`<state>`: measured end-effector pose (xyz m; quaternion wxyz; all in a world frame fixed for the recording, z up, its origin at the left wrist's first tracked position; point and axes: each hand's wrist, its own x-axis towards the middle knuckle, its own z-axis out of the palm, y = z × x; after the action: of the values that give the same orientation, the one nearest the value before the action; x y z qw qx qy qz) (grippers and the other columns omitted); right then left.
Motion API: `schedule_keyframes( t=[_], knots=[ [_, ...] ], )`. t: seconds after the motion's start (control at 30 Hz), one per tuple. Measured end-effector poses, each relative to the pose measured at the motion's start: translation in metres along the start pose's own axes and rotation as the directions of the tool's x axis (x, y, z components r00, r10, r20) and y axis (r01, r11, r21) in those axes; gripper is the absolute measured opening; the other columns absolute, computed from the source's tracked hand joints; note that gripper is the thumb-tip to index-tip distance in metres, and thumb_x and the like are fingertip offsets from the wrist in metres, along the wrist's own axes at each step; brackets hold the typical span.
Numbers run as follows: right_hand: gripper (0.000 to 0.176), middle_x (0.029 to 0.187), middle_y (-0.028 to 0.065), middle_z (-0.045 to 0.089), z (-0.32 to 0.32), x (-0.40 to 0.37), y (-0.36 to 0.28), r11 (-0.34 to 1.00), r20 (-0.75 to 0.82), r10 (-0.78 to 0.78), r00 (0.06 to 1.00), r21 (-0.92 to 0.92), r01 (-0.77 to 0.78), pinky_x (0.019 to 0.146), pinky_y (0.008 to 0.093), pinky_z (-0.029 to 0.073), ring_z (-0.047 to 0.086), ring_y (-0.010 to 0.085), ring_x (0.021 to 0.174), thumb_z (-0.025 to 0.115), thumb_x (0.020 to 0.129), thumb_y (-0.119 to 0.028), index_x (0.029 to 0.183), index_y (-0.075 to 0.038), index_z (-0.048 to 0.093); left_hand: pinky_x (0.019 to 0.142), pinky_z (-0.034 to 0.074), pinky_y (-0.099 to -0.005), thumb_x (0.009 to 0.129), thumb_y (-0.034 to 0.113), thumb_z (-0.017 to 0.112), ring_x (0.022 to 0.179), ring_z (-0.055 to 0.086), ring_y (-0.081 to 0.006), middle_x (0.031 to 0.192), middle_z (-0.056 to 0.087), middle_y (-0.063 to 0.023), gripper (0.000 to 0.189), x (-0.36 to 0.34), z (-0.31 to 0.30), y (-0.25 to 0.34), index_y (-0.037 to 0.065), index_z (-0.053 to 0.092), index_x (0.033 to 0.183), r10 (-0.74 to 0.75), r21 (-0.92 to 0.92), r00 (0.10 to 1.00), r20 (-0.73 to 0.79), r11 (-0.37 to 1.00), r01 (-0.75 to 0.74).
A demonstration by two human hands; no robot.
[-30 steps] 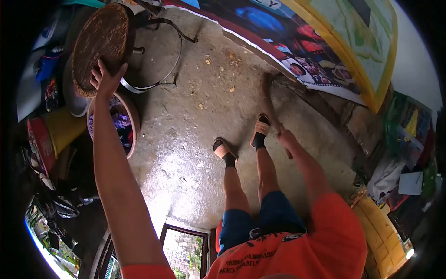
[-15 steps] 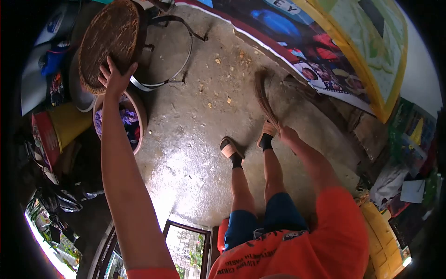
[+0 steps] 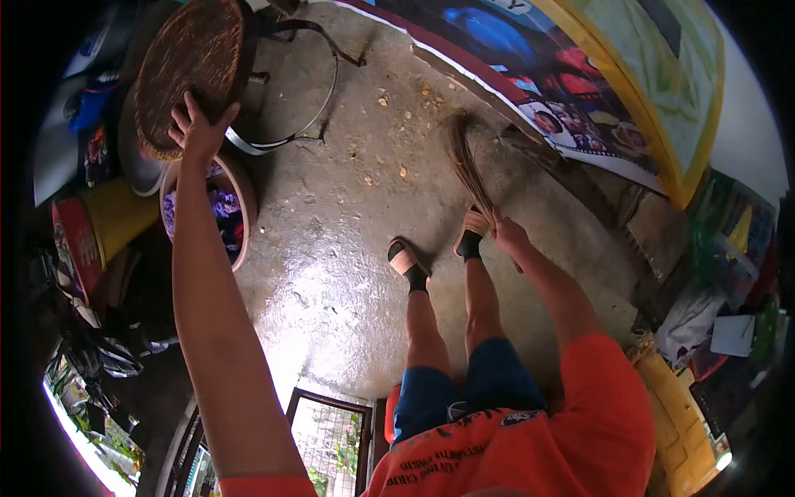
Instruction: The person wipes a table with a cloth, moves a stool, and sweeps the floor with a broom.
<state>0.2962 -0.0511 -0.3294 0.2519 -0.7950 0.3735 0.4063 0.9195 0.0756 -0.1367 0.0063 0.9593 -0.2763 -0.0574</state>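
Note:
My left hand (image 3: 201,132) rests on the near edge of a round, brown woven stool seat (image 3: 189,70), its fingers spread over the surface. My right hand (image 3: 513,238) is wrapped around a stick broom (image 3: 470,161), whose bristles point away from me and touch the concrete floor. Small bits of debris (image 3: 403,171) lie scattered on the floor to the left of the bristles. Just below the seat, beside my left forearm, stands a pinkish tub (image 3: 242,186) with purple cloth (image 3: 224,203) in it.
A metal ring stand (image 3: 333,91) lies on the floor right of the stool. A printed banner (image 3: 571,83) borders the floor at upper right. Left of the tub is a yellow and red container (image 3: 124,217). A doorway (image 3: 327,431) opens behind me.
The view has shifted slightly. The broom's bristles have swung a little to the left, still in my right hand. My left hand stays on the stool seat.

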Motion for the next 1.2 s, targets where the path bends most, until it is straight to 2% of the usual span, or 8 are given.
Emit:
schedule_keyframes(
  t=[0.2, 0.5, 0.73, 0.8, 0.9, 1.0, 1.1, 1.2],
  knots=[
    [0.067, 0.101, 0.0199, 0.054, -0.025, -0.049, 0.035, 0.942, -0.065, 0.295, 0.953, 0.189, -0.279, 0.067, 0.0411, 0.050, 0.059, 0.0316, 0.078, 0.050, 0.087, -0.026, 0.143, -0.016, 0.015, 0.107, 0.003, -0.0546, 0.060, 0.079, 0.056, 0.131, 0.000, -0.0529, 0.143, 0.003, -0.0327, 0.119, 0.002, 0.001, -0.005, 0.011, 0.005, 0.144, 0.020, -0.014, 1.000, -0.015, 1.000, -0.020],
    [0.063, 0.094, 0.0211, 0.056, -0.001, -0.042, -0.013, 0.986, -0.068, -0.160, 0.985, 0.027, 0.162, 0.066, 0.0449, 0.050, 0.060, 0.0362, 0.076, 0.053, 0.083, -0.026, 0.140, -0.016, 0.025, 0.106, 0.005, -0.0557, 0.060, 0.078, 0.058, 0.130, -0.003, -0.0537, 0.145, 0.000, -0.0299, 0.119, 0.005, -0.002, 0.001, 0.013, 0.004, 0.144, -0.017, -0.005, 1.000, 0.021, 1.000, 0.017],
    [0.058, 0.093, 0.0208, 0.059, -0.071, 0.029, -0.001, 0.946, -0.410, 0.199, 0.890, 0.318, -0.065, 0.070, 0.0468, 0.050, 0.062, 0.0350, 0.082, 0.053, 0.085, -0.033, 0.134, -0.012, 0.031, 0.107, 0.005, -0.0531, 0.061, 0.076, 0.058, 0.131, 0.001, -0.0517, 0.144, 0.002, -0.0312, 0.117, 0.003, 0.003, -0.005, 0.012, 0.005, 0.144, 0.010, 0.017, 1.000, -0.026, 1.000, -0.009],
    [0.050, 0.092, 0.0203, 0.062, -0.095, 0.082, 0.006, 0.920, -0.291, 0.276, 0.916, 0.357, -0.163, 0.074, 0.0455, 0.049, 0.061, 0.0350, 0.087, 0.051, 0.087, -0.035, 0.129, -0.010, 0.040, 0.107, 0.005, -0.0530, 0.061, 0.076, 0.059, 0.132, 0.001, -0.0511, 0.144, 0.003, -0.0309, 0.117, -0.002, -0.001, -0.002, 0.013, 0.005, 0.144, -0.018, 0.005, 1.000, -0.003, 1.000, 0.018],
    [0.045, 0.090, 0.0193, 0.064, -0.082, 0.076, -0.023, 0.989, -0.068, -0.047, 0.997, -0.140, 0.037, 0.074, 0.0450, 0.049, 0.061, 0.0347, 0.090, 0.050, 0.088, -0.036, 0.123, -0.007, 0.047, 0.107, 0.005, -0.0547, 0.061, 0.075, 0.059, 0.131, 0.000, -0.0532, 0.144, 0.002, -0.0316, 0.118, 0.000, -0.008, 0.005, 0.011, 0.005, 0.144, 0.008, -0.016, 1.000, -0.006, 1.000, -0.008],
    [0.046, 0.091, 0.0171, 0.064, -0.023, 0.034, -0.028, 0.972, -0.023, -0.179, 0.984, 0.152, 0.181, 0.070, 0.0449, 0.051, 0.063, 0.0312, 0.082, 0.049, 0.088, -0.033, 0.127, -0.008, 0.045, 0.106, 0.005, -0.0554, 0.061, 0.075, 0.060, 0.130, -0.001, -0.0540, 0.144, 0.001, -0.0321, 0.119, -0.002, -0.004, 0.004, 0.010, 0.005, 0.144, 0.004, -0.014, 1.000, 0.008, 1.000, -0.004],
    [0.069, 0.098, 0.0191, 0.060, -0.033, -0.034, -0.052, 0.971, 0.024, -0.237, 0.971, 0.009, 0.237, 0.065, 0.0426, 0.051, 0.062, 0.0338, 0.077, 0.055, 0.083, -0.023, 0.142, -0.020, 0.019, 0.107, 0.005, -0.0550, 0.061, 0.075, 0.060, 0.130, -0.003, -0.0532, 0.144, 0.000, -0.0314, 0.118, -0.001, -0.004, -0.002, 0.012, 0.004, 0.144, 0.007, -0.004, 1.000, -0.009, 1.000, -0.007],
    [0.068, 0.102, 0.0204, 0.057, -0.055, -0.051, -0.048, 0.999, -0.046, -0.016, 0.999, 0.040, 0.018, 0.066, 0.0427, 0.051, 0.062, 0.0343, 0.080, 0.054, 0.085, -0.027, 0.142, -0.017, 0.019, 0.107, 0.005, -0.0550, 0.061, 0.075, 0.060, 0.131, -0.003, -0.0527, 0.145, 0.000, -0.0298, 0.117, 0.002, 0.006, -0.006, 0.014, 0.004, 0.144, 0.036, 0.000, 0.998, -0.044, 0.999, -0.036]
  ],
)
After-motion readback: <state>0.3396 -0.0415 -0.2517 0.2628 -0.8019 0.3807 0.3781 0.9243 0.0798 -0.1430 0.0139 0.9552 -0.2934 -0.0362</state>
